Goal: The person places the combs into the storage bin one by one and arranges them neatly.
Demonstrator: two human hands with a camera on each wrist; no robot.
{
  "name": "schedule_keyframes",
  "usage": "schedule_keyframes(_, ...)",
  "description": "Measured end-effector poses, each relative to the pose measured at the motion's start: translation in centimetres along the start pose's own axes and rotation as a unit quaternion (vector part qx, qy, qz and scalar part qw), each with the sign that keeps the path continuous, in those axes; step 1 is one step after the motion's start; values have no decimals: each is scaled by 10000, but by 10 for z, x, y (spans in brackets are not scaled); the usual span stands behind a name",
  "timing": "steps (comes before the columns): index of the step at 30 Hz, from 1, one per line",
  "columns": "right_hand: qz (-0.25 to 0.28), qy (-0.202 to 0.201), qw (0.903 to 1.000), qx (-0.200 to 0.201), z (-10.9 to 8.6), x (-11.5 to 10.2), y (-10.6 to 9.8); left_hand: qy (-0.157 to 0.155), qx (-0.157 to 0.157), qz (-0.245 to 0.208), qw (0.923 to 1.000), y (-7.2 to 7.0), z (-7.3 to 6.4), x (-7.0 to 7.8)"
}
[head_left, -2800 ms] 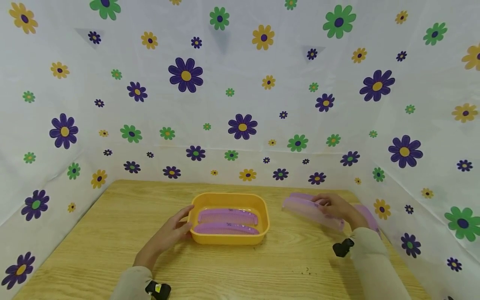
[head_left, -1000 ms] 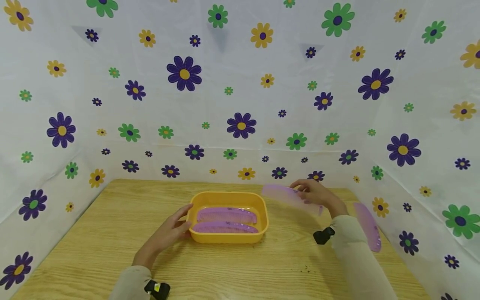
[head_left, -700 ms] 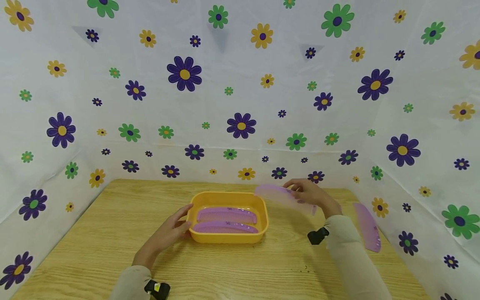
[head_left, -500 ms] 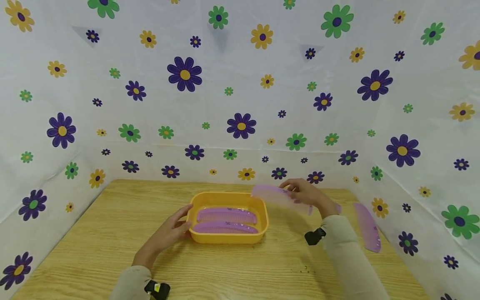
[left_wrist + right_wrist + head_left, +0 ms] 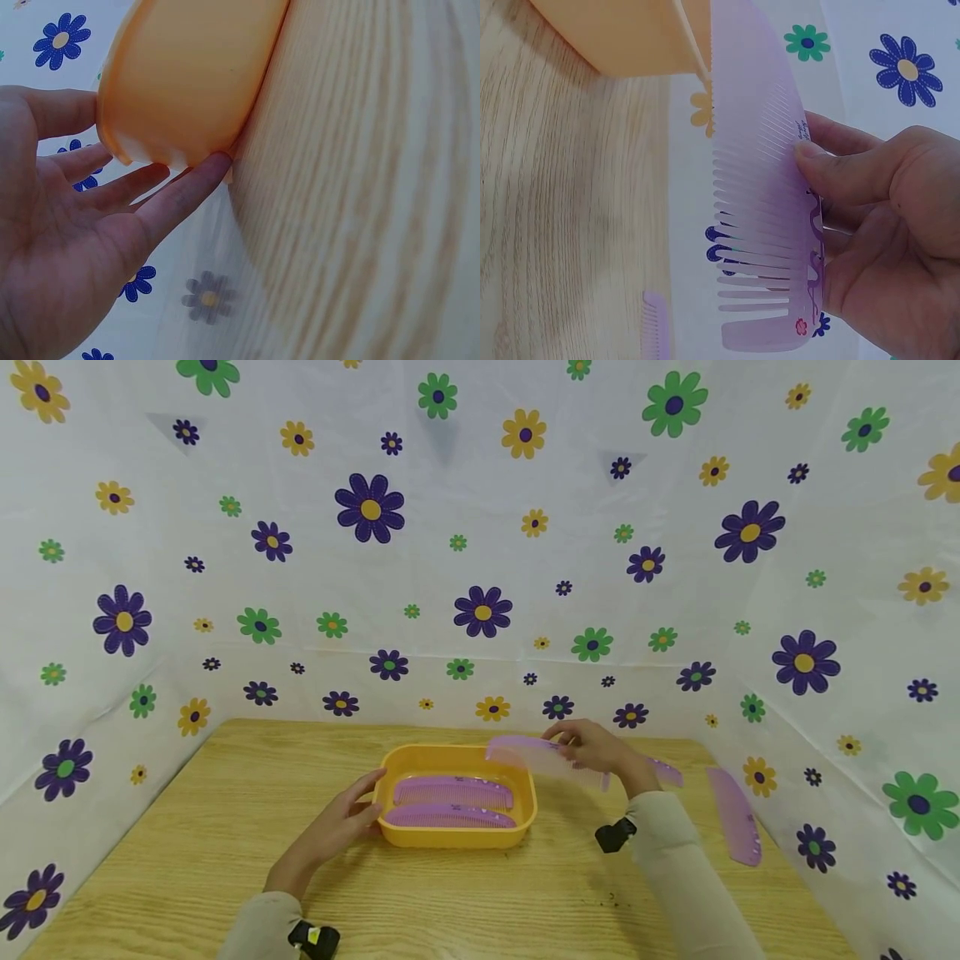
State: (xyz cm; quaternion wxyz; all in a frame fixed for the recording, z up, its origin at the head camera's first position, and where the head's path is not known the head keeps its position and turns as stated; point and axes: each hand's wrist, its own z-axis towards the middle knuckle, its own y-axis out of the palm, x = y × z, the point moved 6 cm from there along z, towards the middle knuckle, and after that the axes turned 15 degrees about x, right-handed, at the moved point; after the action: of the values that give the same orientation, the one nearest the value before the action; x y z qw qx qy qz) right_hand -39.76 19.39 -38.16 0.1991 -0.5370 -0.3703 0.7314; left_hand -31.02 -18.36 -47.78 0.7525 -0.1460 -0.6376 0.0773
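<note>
In the head view my right hand pinches a translucent lilac comb by its spine. The thumb lies on one face, and the teeth point away from the palm in the right wrist view. The comb's far end overlaps the right rear rim of a yellow plastic basin. My left hand touches the basin's left end, its fairly straight fingers against the outer wall. Two purple combs lie inside the basin: a rear comb and a front comb, parallel, teeth toward the person.
Partly hidden behind my right wrist lies another lilac comb on the wooden table. One more comb rests near the table's right edge. A white flowered sheet surrounds the back and sides. Small dark specks mark the table at front right.
My right hand has lifted a comb from the right side and carried it left to the basin's right rim. A comb behind the wrist has come into view. My left hand keeps its place.
</note>
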Motion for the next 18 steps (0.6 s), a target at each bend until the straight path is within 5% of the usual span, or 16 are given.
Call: schedule_keyframes(18,-251,127,9991,-302,9,-12,14,163,-122,-134,9997,0,-2,5)
